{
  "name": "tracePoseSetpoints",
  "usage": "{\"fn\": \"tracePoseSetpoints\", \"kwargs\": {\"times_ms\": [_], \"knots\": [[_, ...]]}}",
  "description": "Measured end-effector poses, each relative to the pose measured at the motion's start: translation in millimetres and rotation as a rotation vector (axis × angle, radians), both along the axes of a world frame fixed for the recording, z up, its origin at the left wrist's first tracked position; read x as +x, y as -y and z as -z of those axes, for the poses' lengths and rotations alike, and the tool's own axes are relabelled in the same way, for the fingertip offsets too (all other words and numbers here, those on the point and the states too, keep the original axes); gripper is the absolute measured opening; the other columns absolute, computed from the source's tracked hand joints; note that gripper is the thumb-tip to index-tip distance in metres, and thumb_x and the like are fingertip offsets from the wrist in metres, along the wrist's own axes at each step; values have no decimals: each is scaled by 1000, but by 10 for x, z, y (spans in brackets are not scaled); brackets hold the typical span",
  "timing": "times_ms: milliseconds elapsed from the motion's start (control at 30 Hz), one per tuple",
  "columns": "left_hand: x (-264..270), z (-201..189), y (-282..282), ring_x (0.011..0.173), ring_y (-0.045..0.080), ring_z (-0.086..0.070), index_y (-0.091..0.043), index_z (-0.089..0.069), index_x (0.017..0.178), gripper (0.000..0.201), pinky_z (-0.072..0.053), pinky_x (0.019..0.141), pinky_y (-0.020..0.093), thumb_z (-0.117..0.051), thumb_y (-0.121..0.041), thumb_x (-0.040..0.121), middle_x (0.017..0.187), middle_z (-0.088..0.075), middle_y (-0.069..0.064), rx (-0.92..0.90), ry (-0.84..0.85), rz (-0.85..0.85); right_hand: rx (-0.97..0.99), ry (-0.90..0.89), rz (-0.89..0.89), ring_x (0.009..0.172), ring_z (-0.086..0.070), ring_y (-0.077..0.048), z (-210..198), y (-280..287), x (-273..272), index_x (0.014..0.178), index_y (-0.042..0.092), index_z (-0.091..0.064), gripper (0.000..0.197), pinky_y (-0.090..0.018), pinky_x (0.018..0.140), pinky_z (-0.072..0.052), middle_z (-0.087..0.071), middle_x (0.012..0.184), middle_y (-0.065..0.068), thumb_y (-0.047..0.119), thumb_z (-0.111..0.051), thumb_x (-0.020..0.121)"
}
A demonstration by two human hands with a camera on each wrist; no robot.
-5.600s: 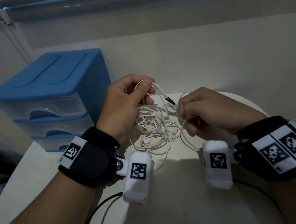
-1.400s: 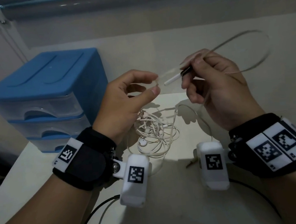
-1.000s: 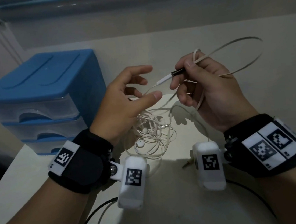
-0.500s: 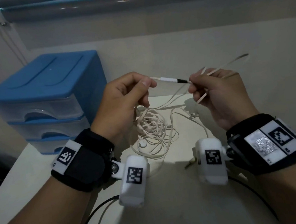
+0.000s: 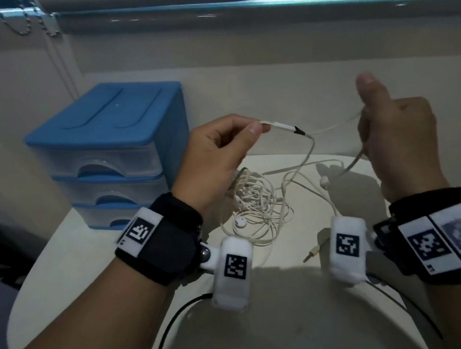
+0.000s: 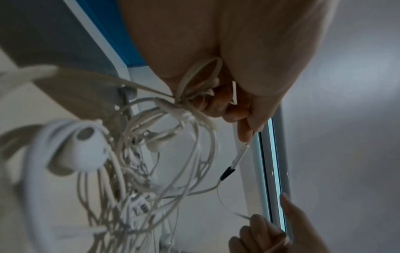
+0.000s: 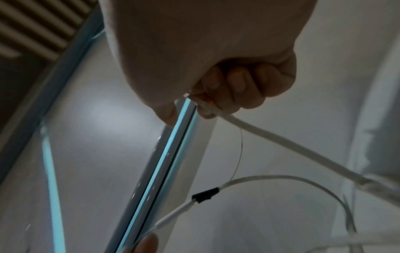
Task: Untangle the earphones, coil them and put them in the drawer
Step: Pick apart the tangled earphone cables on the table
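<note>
Dim room, cool glow along the window blind's bottom rail (image 5: 262, 3), soft shadows on the table (image 5: 268, 326), near earbud (image 6: 86, 147) blurred, edges warped.

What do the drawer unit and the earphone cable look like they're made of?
Drawer unit: likely moulded plastic; opaque blue top and frame with a soft sheen, translucent drawer fronts.
Earphone cable: looks like off-white rubbery plastic sheathing, matte, flexing in loose loops. The black sleeve on it is probably plastic too.

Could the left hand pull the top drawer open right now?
Probably not yet. The left hand is busy pinching the cable, with more cord bunched in its palm. The top drawer sits shut just beside it with nothing between them, so once the hand lets go, the way looks free.
</note>
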State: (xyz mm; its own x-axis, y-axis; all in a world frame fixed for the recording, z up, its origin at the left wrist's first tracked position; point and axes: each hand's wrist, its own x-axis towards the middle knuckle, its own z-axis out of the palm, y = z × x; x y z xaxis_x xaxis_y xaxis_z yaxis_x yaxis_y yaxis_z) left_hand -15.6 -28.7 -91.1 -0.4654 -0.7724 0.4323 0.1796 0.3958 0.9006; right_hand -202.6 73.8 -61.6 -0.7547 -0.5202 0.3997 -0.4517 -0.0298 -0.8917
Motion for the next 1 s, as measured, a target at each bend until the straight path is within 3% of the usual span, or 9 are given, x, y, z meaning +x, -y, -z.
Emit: {"fn": "tracePoseSetpoints", "kwargs": {"times_ms": [67, 200, 300, 400, 533, 633, 733, 867, 1000], "knots": [[0, 4, 7, 56, 11, -33, -7, -77, 103, 16, -28, 53, 21, -63, -15, 100, 58, -41, -9, -3, 4, 1, -26, -96, -33, 53, -34, -25, -107, -17, 83, 66, -14, -43, 80, -43, 54, -36, -39, 61, -17, 61, -58, 89], [-9, 11, 19, 53, 2, -33, -4, -77, 103, 17, -31, 53, 12, -64, -13, 100, 54, -42, -17, -23, 7, -4, 96, -337, -37, 47, -23, -13, -291, -46, 190, 55, 8, -32, 65, -32, 52, -24, -28, 53, -5, 51, -57, 97], [-16, 17, 34, 53, 1, -34, -3, -77, 102, 16, -31, 54, 10, -64, -12, 100, 55, -43, -17, -40, -6, -20, 237, -442, 10, 46, -27, -21, -417, -96, 187, 52, 8, -35, 68, -35, 53, -28, -29, 50, -6, 56, -50, 99], [-10, 6, 31, 53, 0, -38, -1, -76, 104, 17, -32, 55, 9, -61, -10, 101, 53, -46, -19, -43, 5, -4, 158, -496, -1, 50, -28, -22, -543, -115, 138, 53, 3, -40, 68, -37, 54, -27, -28, 51, -7, 53, -54, 97], [-2, -3, 3, 56, 2, -40, -4, -76, 106, 19, -33, 56, 11, -57, -6, 102, 56, -49, -19, -47, 27, 45, 197, -629, -247, 55, -46, -13, -613, -12, 198, 70, 7, -60, 39, -29, 59, -35, -54, 62, -1, 40, -70, 88], [1, -15, 6, 58, 5, -43, -8, -75, 105, 18, -34, 56, 16, -58, -6, 101, 63, -51, -8, -49, 13, 54, 487, -629, -510, 68, -69, -5, -590, 83, 375, 98, 24, -72, 13, -27, 66, -48, -73, 93, 10, 31, -75, 87], [15, -38, -4, 57, 9, -43, -7, -70, 104, 14, -35, 53, 17, -57, -3, 101, 63, -53, -1, -28, -21, 66, 604, -685, -612, 63, -70, -2, -464, 174, 478, 98, 22, -70, 9, -27, 63, -52, -74, 84, 8, 26, -72, 90], [21, -34, 7, 57, 15, -38, -13, -63, 104, 10, -32, 52, 26, -58, -5, 101, 62, -46, 4, 36, -55, 79, 496, -599, -553, 47, -63, -6, -375, 202, 441, 78, 19, -73, 18, -15, 46, -43, -69, 58, 10, 25, -69, 95], [15, -38, -33, 60, 11, -45, -6, -70, 107, 15, -40, 57, 21, -58, -2, 100, 69, -44, 12, 100, -63, 66, 233, -355, -385, 43, -56, -14, -366, 187, 200, 77, 13, -75, 19, -24, 47, -44, -72, 64, -1, 19, -69, 93]]}}
